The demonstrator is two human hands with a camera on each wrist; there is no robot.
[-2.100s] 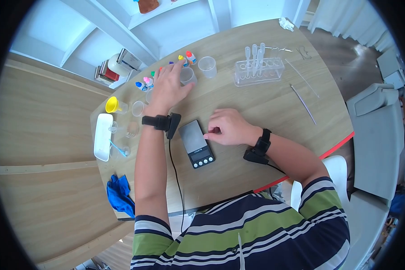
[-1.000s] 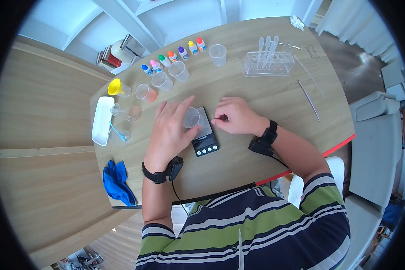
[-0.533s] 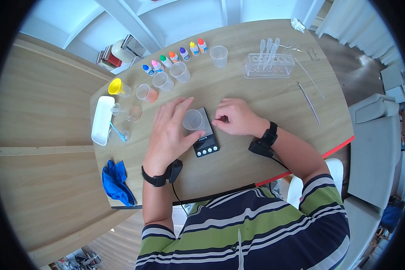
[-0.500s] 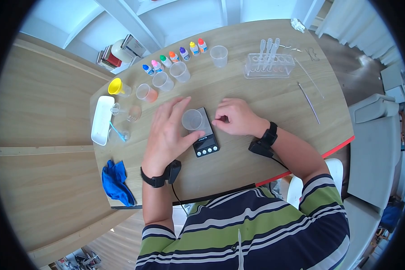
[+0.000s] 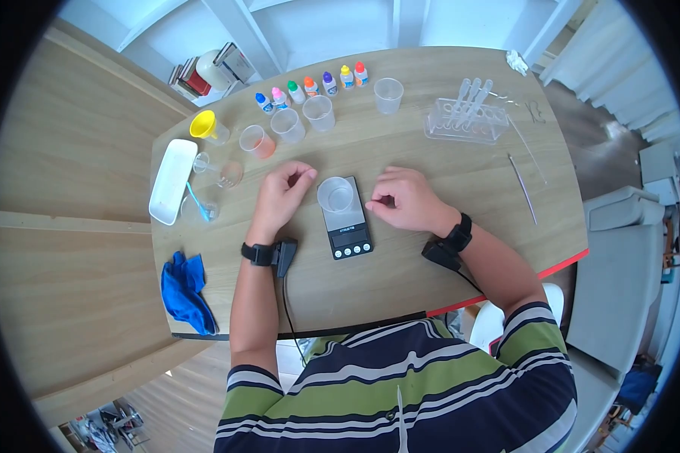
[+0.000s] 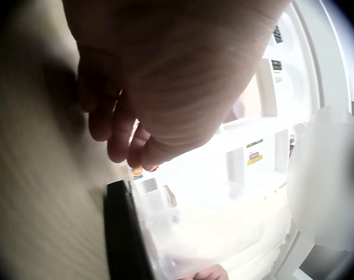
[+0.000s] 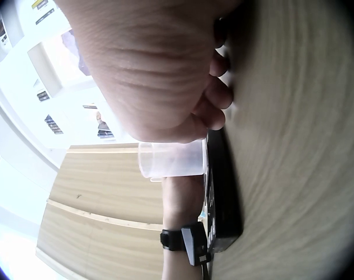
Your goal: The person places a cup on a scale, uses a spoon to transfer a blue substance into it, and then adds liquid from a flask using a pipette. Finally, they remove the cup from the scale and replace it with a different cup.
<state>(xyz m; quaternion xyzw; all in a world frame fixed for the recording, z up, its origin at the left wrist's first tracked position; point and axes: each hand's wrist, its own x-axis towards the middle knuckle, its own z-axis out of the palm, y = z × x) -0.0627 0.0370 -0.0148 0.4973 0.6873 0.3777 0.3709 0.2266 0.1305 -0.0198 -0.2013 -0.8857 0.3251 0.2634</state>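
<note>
A clear plastic cup (image 5: 335,195) stands upright on the plate of a small black digital scale (image 5: 349,240) in the middle of the table. To the left of the scale, my left hand (image 5: 279,195) rests near the tabletop with loosely curled fingers and nothing in them. My right hand (image 5: 408,198) lies just right of the scale, its fingers loosely bent and holding nothing. In the right wrist view the cup (image 7: 171,158) and the scale's dark side (image 7: 223,198) show beyond that hand. The scale (image 6: 125,233) also appears at the bottom of the left wrist view.
Several coloured-cap dropper bottles (image 5: 310,87) line the back, with plastic cups (image 5: 287,125) before them, one holding orange liquid (image 5: 262,145). A test tube rack (image 5: 467,124) with pipettes stands back right. Left are a yellow funnel (image 5: 203,123), white tray (image 5: 172,181) and blue cloth (image 5: 185,293).
My left hand has brought a cup from the back row onto the scale, let it go and drawn back leftward, fingers curling in. The right hand stays beside the scale.
</note>
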